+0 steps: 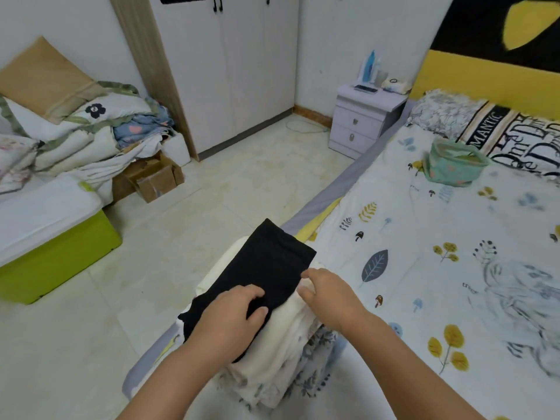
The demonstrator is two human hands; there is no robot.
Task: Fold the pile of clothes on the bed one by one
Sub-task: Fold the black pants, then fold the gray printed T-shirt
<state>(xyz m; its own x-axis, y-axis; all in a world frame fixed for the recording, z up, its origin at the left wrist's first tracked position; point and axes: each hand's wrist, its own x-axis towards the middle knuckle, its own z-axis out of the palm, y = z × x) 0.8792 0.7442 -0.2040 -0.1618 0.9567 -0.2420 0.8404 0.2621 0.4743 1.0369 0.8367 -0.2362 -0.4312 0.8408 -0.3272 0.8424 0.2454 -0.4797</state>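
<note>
A folded black garment (272,262) lies on top of a stack of folded clothes (278,353), cream and floral pieces, at the near left edge of the bed (439,268). My left hand (233,316) rests on the near end of the black garment, fingers curled down onto the cloth. My right hand (327,294) reaches to the garment's right edge, its fingertips touching the black cloth and the cream piece below it.
A green fabric basket (454,163) sits farther up the bed near patterned pillows (491,131). A lilac nightstand (363,122) stands beyond the bed. Left of the tiled floor are cardboard boxes (154,180), heaped bedding (75,131) and a lime-green box (60,256).
</note>
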